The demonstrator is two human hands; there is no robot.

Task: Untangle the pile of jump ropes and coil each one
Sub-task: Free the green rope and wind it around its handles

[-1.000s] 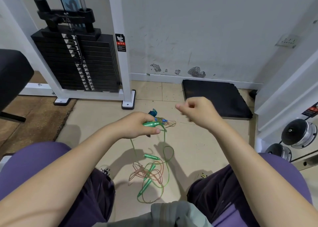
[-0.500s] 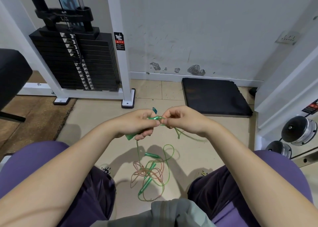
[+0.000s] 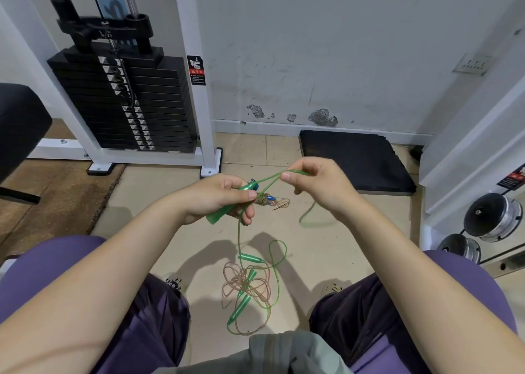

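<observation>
Both hands grasping the green jump rope above the floor pile

We noted the right hand (image 3: pixel 318 187) pinching a bend of the green cord (image 3: pixel 271 181) between thumb and fingertips, raised just beside the left hand (image 3: pixel 220 196), whose fingers were curled round a green handle (image 3: pixel 224 213). We saw the cord run taut between the two hands, then hang from the left hand to the tangled pile (image 3: pixel 250 288) of green and orange ropes on the tiled floor (image 3: pixel 159 197) between the knees. A small coiled bundle (image 3: pixel 270 199) with blue handles lay on the floor past the left fingertips. Further out we recorded a black mat (image 3: pixel 355 158) by the wall and a weight stack (image 3: pixel 125 101) to the left
</observation>
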